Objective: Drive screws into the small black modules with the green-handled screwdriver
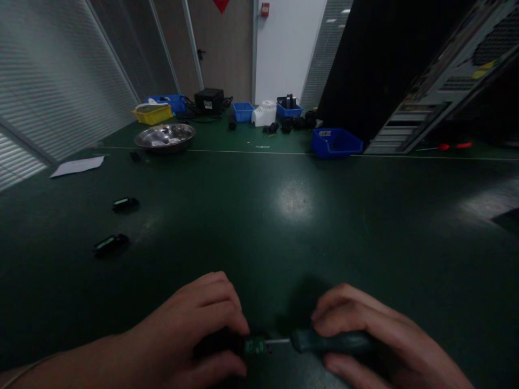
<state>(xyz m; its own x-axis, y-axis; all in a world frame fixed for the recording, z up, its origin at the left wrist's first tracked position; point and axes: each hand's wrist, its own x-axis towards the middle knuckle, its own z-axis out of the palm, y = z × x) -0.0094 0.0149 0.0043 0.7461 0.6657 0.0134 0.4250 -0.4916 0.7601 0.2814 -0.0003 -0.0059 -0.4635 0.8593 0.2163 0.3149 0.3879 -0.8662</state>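
At the near edge of a dark green desk (pixel 292 227), a person's left hand (pixel 198 332) closes its fingers (pixel 227 310) around a small black part with a green end (pixel 254 346), pinching it just above the desk surface. The right hand (pixel 377 346) is wrapped around the dark green handle of a slim screwdriver (pixel 332 341), fingers curled tight about the grip, and the thin metal shaft runs leftward to meet the green end of the part. The two hands sit close together, low in the view.

Farther off on the left of the desk lie two small black oblong pieces (pixel 126 204) (pixel 111 244), apart from each other and well away from the hands. A white sheet of paper (pixel 78 166) rests near the left wall. Toward the back stand a shallow round metal bowl (pixel 165 136), a yellow plastic bin (pixel 153 113), a black box (pixel 209 100) and several blue plastic bins, one of them (pixel 336 142) just beside a grey computer case (pixel 450 75) lying tilted at the right. A red-handled tool (pixel 454 146) lies beyond it.
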